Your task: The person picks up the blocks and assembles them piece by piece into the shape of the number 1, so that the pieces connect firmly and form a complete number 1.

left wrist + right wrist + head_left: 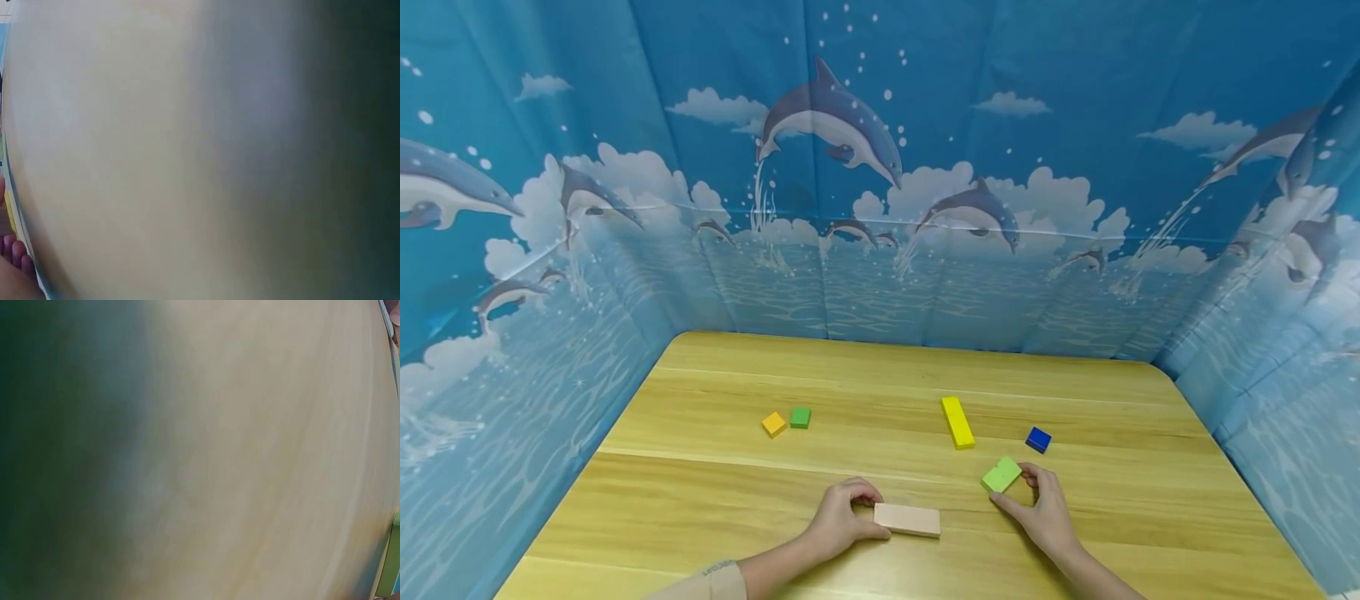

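Observation:
In the head view my left hand (841, 523) grips the left end of a plain wooden block (907, 519), thumb on the near side and fingers on the far side. The block lies lengthwise near the front of the table. To the right, my right hand (1045, 510) pinches a light green block (1002, 475) between thumb and fingertips; a small notch shows in the block's far edge. In the right wrist view only a strip of the green block (390, 562) appears at the edge. Curled fingers (17, 251) of my left hand show at the left wrist view's edge.
A yellow long block (958, 422) and a small dark blue block (1038, 440) lie beyond my right hand. Farther left sit a small orange block (773, 424) and a small green block (801, 417). A dolphin-print curtain (880, 275) surrounds the wooden table (700, 500).

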Demonstrator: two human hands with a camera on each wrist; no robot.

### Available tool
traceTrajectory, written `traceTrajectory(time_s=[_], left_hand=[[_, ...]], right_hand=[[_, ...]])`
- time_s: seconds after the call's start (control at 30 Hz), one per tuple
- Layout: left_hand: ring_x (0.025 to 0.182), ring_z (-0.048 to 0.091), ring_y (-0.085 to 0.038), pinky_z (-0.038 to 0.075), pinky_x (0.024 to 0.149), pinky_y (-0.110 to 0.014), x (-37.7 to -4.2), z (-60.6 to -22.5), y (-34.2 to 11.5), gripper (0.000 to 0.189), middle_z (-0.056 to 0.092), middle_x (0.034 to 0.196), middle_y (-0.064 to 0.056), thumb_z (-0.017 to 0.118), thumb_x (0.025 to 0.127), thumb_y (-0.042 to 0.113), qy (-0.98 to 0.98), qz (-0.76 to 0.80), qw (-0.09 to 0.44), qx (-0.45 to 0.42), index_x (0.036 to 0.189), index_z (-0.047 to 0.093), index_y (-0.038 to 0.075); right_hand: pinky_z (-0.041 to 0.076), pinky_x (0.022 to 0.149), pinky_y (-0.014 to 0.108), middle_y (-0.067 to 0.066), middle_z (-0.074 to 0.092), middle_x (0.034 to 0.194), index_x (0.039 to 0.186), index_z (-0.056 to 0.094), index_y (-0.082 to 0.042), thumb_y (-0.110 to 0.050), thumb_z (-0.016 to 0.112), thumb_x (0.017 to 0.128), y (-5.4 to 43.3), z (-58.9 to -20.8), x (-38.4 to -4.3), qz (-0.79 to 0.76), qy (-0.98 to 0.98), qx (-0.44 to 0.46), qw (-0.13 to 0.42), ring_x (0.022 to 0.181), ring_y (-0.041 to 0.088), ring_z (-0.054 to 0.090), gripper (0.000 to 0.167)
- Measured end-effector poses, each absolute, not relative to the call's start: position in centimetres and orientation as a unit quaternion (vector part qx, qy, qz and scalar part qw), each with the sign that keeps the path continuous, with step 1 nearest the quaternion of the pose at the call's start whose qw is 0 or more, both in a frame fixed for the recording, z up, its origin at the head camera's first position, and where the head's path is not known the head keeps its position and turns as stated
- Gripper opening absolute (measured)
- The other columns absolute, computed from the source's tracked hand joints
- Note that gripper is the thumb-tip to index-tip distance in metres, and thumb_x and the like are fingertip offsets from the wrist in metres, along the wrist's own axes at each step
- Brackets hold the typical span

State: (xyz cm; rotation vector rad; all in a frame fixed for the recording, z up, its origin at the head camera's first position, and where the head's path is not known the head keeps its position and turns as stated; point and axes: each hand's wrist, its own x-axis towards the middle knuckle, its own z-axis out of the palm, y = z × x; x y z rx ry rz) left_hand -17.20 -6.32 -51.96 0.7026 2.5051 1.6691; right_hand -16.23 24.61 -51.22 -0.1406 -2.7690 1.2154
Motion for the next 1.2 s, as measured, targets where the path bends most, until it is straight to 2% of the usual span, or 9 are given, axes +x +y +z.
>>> traceTrajectory(time_s=[0.17,0.43,0.67,1.2], left_hand=[[0.079,0.053,-0.004,0.048,0.072,-0.021,-16.91,-52.31,-5.99,0.033,0.061,0.084,0.006,0.085,0.059,0.016,0.811,0.541,0.025,0.222,0.085,0.066,0.008],[0.078,0.053,-0.006,0.048,0.071,-0.021,-16.79,-52.41,-5.65,0.032,0.063,0.085,0.0,0.085,0.059,0.013,0.81,0.543,0.02,0.219,0.084,0.066,0.005],[0.081,0.052,-0.004,0.048,0.074,-0.02,-16.74,-52.57,-5.67,0.031,0.061,0.087,0.006,0.084,0.061,0.016,0.816,0.535,0.033,0.215,0.085,0.067,0.007],[0.08,0.051,-0.004,0.047,0.074,-0.019,-16.93,-52.65,-5.78,0.034,0.059,0.086,0.008,0.084,0.059,0.017,0.822,0.522,0.037,0.226,0.086,0.066,0.008]], right_hand=[[0.036,0.09,0.046,0.022,0.042,0.116,0.123,0.039,0.01,-0.027,0.074,0.076,24.6,-51.16,-16.23,0.403,-0.912,-0.05,0.052,0.104,0.032,0.041,0.07],[0.037,0.089,0.046,0.022,0.042,0.116,0.124,0.039,0.009,-0.028,0.074,0.076,24.63,-51.24,-16.21,0.4,-0.913,-0.05,0.054,0.104,0.032,0.041,0.07],[0.036,0.09,0.046,0.022,0.042,0.116,0.123,0.039,0.009,-0.028,0.075,0.076,24.62,-51.25,-16.19,0.402,-0.913,-0.052,0.053,0.105,0.033,0.041,0.07],[0.036,0.091,0.046,0.022,0.042,0.117,0.123,0.039,0.009,-0.024,0.075,0.075,24.69,-51.39,-16.43,0.407,-0.911,-0.05,0.048,0.105,0.033,0.041,0.068]])
